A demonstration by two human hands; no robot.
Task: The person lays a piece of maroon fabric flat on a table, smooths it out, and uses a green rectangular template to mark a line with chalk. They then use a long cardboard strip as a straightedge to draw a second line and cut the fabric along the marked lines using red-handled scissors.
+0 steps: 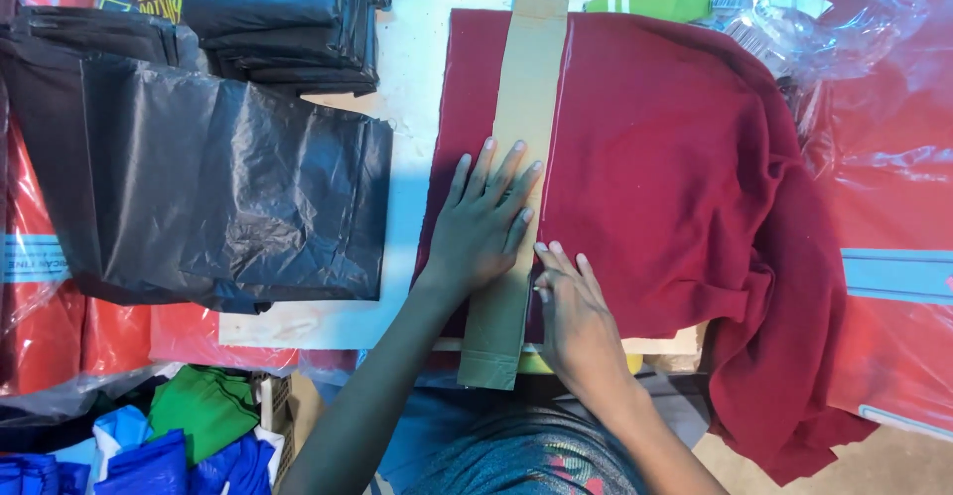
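Maroon garment [655, 167] lies spread on the desk [412, 78], with a cardboard strip [521, 157] laid lengthwise across it. We press our left hand [481, 222] flat on the strip, fingers [501, 172] apart. Just right of the strip, our right hand [576, 311] rests on the garment, fingers together. Black plastic bags [228, 187] lie well left of the strip.

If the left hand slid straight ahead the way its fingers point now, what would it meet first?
The left hand lies flat, fingertips on the cardboard strip. Its fingers point up along it, so it would probably ride further onto the strip, with the maroon garment just beyond.
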